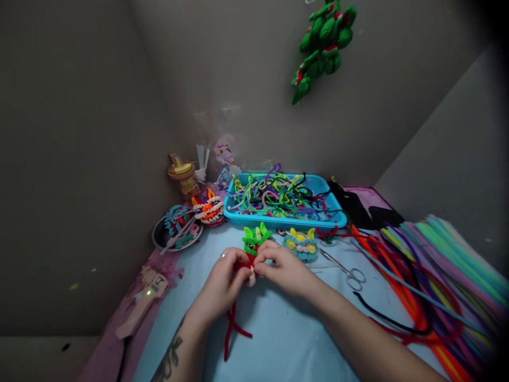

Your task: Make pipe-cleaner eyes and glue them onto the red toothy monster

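Observation:
In the head view a green and red pipe-cleaner figure point(250, 242) with horn-like tips and a dark eye is held upright between both hands. My left hand point(222, 278), a ring on one finger, pinches its red lower part from the left. Opposite, my right hand point(288, 269) has thumb and fingertips closed on the same red part, close to a small cream-white piece point(252, 278). Red pipe-cleaner ends point(230, 330) hang below my left hand. My fingers cover much of the figure's middle. Just right of it lies a blue and yellow pipe-cleaner figure point(303, 245).
Behind stands a blue tray point(286, 220) of tangled pipe cleaners. Scissors point(344, 270) lie to the right, near loose pipe-cleaner bundles point(449, 265). A metal bowl point(159, 241), an orange figure point(209, 208) and a hot glue gun point(143, 305) are at left.

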The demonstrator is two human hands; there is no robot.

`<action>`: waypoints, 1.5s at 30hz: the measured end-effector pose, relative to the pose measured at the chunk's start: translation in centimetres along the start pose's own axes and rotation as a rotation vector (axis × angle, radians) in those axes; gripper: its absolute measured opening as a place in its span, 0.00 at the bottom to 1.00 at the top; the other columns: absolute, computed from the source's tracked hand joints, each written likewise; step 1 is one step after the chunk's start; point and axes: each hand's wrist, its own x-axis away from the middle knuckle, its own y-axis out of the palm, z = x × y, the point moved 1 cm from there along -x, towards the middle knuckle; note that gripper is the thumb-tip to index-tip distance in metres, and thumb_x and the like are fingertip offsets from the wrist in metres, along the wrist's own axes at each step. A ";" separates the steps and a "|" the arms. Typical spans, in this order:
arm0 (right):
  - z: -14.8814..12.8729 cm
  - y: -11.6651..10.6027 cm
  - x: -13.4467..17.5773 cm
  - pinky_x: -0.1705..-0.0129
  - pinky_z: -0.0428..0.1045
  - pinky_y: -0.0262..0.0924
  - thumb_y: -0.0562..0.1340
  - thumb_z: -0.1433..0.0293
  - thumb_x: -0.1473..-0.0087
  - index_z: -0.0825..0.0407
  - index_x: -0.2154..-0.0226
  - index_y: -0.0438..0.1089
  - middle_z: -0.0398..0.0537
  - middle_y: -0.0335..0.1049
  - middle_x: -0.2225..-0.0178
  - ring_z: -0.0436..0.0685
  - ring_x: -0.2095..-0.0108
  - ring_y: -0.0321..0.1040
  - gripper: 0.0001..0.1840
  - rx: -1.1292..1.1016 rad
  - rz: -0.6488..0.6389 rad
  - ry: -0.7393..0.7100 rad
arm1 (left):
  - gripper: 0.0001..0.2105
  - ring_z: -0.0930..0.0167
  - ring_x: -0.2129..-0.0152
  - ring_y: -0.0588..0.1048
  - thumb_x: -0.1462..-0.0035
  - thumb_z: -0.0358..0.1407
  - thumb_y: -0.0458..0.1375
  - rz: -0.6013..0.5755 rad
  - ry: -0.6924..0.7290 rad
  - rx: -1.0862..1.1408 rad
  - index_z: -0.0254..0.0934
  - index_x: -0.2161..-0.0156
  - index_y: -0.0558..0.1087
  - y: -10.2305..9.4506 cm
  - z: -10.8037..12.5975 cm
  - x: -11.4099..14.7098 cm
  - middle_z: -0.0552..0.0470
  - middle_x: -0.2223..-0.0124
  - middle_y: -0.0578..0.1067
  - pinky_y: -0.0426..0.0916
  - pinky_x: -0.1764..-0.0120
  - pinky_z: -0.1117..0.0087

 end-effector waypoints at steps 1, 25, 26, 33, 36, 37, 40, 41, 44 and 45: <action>0.0 0.1 0.0 0.59 0.49 0.55 0.62 0.78 0.54 0.53 0.81 0.72 0.44 0.64 0.70 0.53 0.65 0.65 0.09 -0.004 0.003 0.006 | 0.03 0.69 0.67 0.69 0.42 0.29 0.51 -0.009 0.011 -0.005 0.38 0.67 0.65 0.0 0.0 0.0 0.52 0.67 0.71 0.62 0.61 0.69; -1.6 -0.4 0.6 0.68 0.46 0.53 0.62 0.73 0.49 0.52 0.73 0.66 0.43 0.66 0.72 0.52 0.69 0.62 0.03 0.183 0.144 -0.129 | 0.11 0.73 0.74 0.72 0.51 0.41 0.64 0.261 -0.228 0.692 0.35 0.65 0.74 -0.8 -1.3 -0.5 0.53 0.70 0.75 0.67 0.68 0.74; -1.6 -0.3 0.7 0.68 0.46 0.53 0.61 0.73 0.48 0.52 0.73 0.66 0.43 0.66 0.72 0.52 0.69 0.63 0.04 0.188 0.141 -0.126 | 0.11 0.73 0.74 0.73 0.51 0.41 0.64 0.245 -0.238 0.681 0.35 0.66 0.74 -0.7 -1.2 -0.4 0.52 0.70 0.76 0.67 0.68 0.73; -1.5 -0.1 0.8 0.67 0.46 0.54 0.59 0.74 0.45 0.52 0.73 0.66 0.44 0.66 0.72 0.53 0.68 0.64 0.05 0.201 0.135 -0.159 | 0.09 0.70 0.73 0.73 0.50 0.39 0.62 0.207 -0.243 0.495 0.34 0.67 0.76 -1.0 -0.6 -0.4 0.49 0.70 0.78 0.67 0.66 0.71; -1.5 -0.1 0.9 0.67 0.47 0.54 0.58 0.73 0.45 0.51 0.73 0.65 0.44 0.65 0.72 0.53 0.68 0.63 0.06 0.208 0.134 -0.174 | 0.09 0.69 0.71 0.74 0.49 0.38 0.61 0.169 -0.228 0.425 0.34 0.67 0.77 -1.1 -0.4 -0.4 0.49 0.69 0.78 0.67 0.65 0.70; -1.5 -0.1 0.9 0.67 0.47 0.54 0.58 0.73 0.44 0.51 0.73 0.65 0.44 0.65 0.72 0.53 0.68 0.63 0.06 0.209 0.135 -0.179 | 0.09 0.69 0.71 0.74 0.48 0.38 0.61 0.167 -0.224 0.411 0.34 0.66 0.77 -1.1 -0.4 -0.4 0.49 0.69 0.78 0.67 0.65 0.70; -1.4 0.0 0.9 0.66 0.47 0.55 0.58 0.73 0.45 0.51 0.72 0.66 0.44 0.66 0.71 0.54 0.67 0.64 0.05 0.217 0.129 -0.191 | 0.08 0.68 0.71 0.74 0.48 0.38 0.60 0.168 -0.208 0.380 0.35 0.66 0.77 -1.2 -0.3 -0.3 0.49 0.68 0.78 0.67 0.64 0.70; -1.4 0.0 0.8 0.66 0.47 0.55 0.58 0.73 0.45 0.51 0.72 0.66 0.44 0.66 0.71 0.54 0.67 0.64 0.05 0.219 0.129 -0.190 | 0.08 0.69 0.71 0.74 0.48 0.37 0.60 0.164 -0.203 0.369 0.35 0.66 0.77 -1.2 -0.2 -0.3 0.49 0.68 0.79 0.67 0.64 0.71; -1.4 0.1 0.8 0.66 0.47 0.55 0.57 0.74 0.44 0.51 0.72 0.65 0.44 0.66 0.71 0.54 0.67 0.64 0.06 0.213 0.124 -0.165 | 0.07 0.69 0.71 0.74 0.47 0.36 0.59 0.143 -0.209 0.349 0.35 0.67 0.77 -1.1 -0.2 -0.3 0.49 0.69 0.79 0.67 0.64 0.71; -1.3 0.2 0.8 0.66 0.47 0.56 0.57 0.74 0.44 0.51 0.72 0.65 0.45 0.66 0.71 0.54 0.67 0.64 0.05 0.206 0.123 -0.158 | 0.07 0.69 0.71 0.74 0.47 0.36 0.59 0.149 -0.216 0.352 0.35 0.67 0.77 -1.1 -0.2 -0.3 0.49 0.69 0.79 0.67 0.64 0.71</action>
